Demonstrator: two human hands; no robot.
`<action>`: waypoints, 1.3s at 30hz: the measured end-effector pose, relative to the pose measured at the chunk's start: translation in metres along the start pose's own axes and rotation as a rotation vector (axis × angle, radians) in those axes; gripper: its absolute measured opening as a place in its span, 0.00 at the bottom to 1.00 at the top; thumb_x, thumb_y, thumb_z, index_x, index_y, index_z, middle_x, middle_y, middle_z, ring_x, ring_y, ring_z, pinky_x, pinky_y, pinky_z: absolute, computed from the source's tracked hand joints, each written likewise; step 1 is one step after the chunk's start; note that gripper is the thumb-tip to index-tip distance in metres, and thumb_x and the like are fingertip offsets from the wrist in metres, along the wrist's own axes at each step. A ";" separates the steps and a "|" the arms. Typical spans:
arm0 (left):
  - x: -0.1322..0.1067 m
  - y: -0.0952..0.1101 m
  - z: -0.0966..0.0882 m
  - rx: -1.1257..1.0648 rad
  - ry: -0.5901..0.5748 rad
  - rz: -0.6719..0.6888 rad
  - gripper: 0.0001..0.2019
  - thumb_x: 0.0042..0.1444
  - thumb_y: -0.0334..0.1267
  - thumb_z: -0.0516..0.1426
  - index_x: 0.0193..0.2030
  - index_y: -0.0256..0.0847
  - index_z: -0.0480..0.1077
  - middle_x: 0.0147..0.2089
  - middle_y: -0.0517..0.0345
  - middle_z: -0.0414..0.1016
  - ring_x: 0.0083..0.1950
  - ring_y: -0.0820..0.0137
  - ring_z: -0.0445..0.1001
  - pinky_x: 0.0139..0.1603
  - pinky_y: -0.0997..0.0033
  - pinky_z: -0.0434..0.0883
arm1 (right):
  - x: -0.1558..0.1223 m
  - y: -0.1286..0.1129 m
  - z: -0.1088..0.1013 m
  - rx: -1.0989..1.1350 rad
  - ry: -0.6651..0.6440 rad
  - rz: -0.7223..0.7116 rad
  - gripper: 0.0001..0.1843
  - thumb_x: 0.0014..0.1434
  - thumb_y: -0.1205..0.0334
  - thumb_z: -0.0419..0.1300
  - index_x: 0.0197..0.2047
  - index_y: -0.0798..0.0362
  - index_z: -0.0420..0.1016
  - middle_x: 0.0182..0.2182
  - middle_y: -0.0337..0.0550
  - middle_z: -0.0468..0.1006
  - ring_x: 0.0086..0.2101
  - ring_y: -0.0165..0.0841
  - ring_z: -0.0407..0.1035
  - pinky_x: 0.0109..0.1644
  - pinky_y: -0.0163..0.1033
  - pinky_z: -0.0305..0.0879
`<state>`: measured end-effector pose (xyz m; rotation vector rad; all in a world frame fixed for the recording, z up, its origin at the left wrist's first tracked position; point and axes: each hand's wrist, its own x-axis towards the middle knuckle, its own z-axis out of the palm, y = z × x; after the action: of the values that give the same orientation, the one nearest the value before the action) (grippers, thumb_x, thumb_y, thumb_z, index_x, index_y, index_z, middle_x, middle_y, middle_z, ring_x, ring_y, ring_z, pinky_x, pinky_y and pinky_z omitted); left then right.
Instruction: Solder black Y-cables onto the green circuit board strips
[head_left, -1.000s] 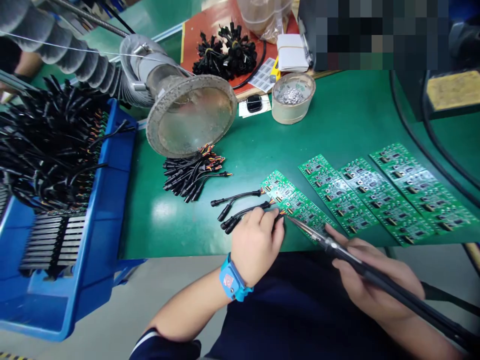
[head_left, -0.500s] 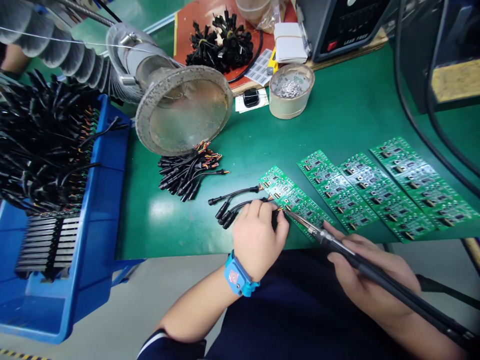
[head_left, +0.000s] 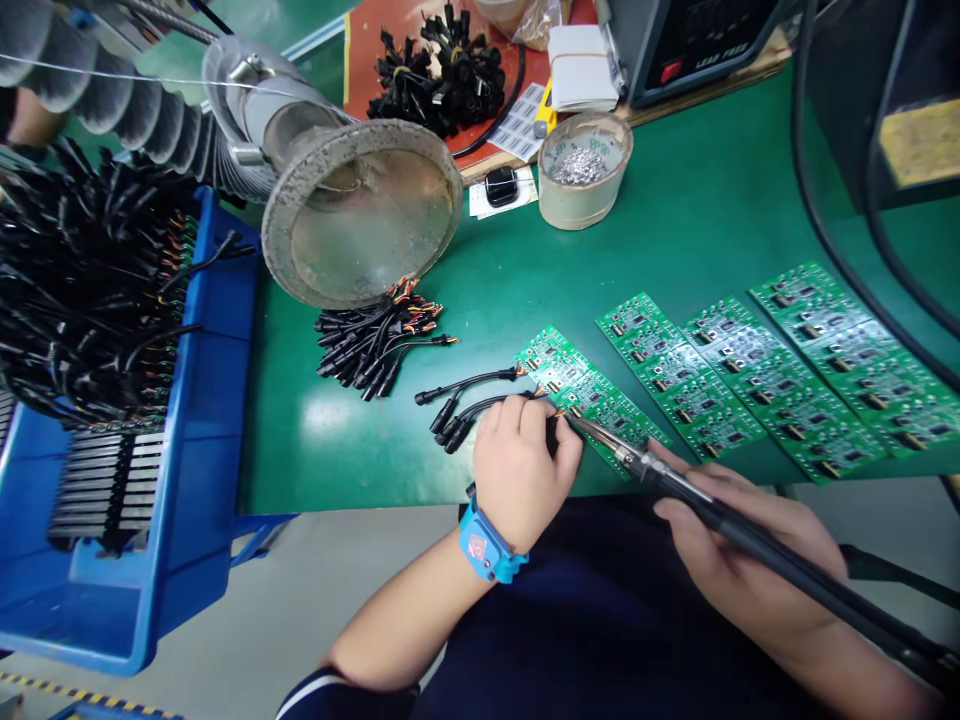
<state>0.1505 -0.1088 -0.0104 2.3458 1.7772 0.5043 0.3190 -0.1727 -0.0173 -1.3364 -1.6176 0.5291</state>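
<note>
My left hand [head_left: 523, 460], with a blue strap [head_left: 489, 545] at the wrist, is closed on a black cable whose coloured wire ends meet the edge of a green circuit board panel [head_left: 592, 392]. Most of that cable is hidden under the fingers. In my right hand [head_left: 750, 540] is a soldering iron [head_left: 697, 500], its tip touching or very close to the board by those wires. Several short black cables [head_left: 480, 400] lie left of the panel, their wires at its edge. A pile of loose cables [head_left: 367, 345] lies further left.
A fume extractor hood [head_left: 364, 215] stands over the table's left part. At far left is a blue bin [head_left: 187, 400] full of cables. More board panels [head_left: 679, 375] lie to the right. Behind are a cup of metal scraps [head_left: 585, 180] and a soldering station [head_left: 697, 50].
The whole view has shifted slightly. My left hand has turned a little and sits slightly further right; both hands keep their hold, with the iron's tip at the same spot.
</note>
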 end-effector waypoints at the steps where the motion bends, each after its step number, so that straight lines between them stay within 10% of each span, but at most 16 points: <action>1: 0.000 0.000 0.000 -0.003 -0.004 0.003 0.04 0.55 0.33 0.53 0.33 0.36 0.67 0.31 0.53 0.68 0.35 0.65 0.66 0.38 0.64 0.66 | -0.001 0.000 0.000 0.001 0.016 0.008 0.06 0.51 0.70 0.61 0.33 0.53 0.69 0.31 0.43 0.77 0.38 0.37 0.75 0.39 0.37 0.74; 12: 0.000 0.001 -0.001 -0.011 -0.012 -0.005 0.04 0.55 0.33 0.53 0.33 0.36 0.67 0.32 0.53 0.68 0.36 0.64 0.66 0.39 0.63 0.67 | -0.012 0.017 -0.002 -0.005 0.288 0.011 0.17 0.46 0.69 0.66 0.41 0.54 0.71 0.19 0.35 0.74 0.23 0.32 0.72 0.36 0.41 0.74; 25: 0.005 -0.028 -0.026 -0.379 -0.260 0.130 0.10 0.58 0.33 0.55 0.46 0.37 0.70 0.39 0.52 0.72 0.41 0.68 0.71 0.44 0.67 0.70 | -0.007 0.020 -0.002 0.296 0.045 -0.072 0.22 0.46 0.78 0.58 0.44 0.51 0.67 0.24 0.36 0.72 0.29 0.33 0.70 0.43 0.49 0.76; 39: 0.006 -0.017 -0.026 -0.276 -0.211 0.130 0.09 0.57 0.31 0.54 0.43 0.34 0.73 0.35 0.51 0.72 0.37 0.67 0.72 0.40 0.66 0.72 | -0.013 0.021 0.002 0.325 -0.021 -0.090 0.28 0.43 0.83 0.59 0.47 0.54 0.68 0.26 0.35 0.69 0.28 0.30 0.66 0.49 0.58 0.72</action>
<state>0.1274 -0.1007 0.0091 2.2368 1.3757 0.4656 0.3279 -0.1779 -0.0396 -1.0153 -1.5245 0.7191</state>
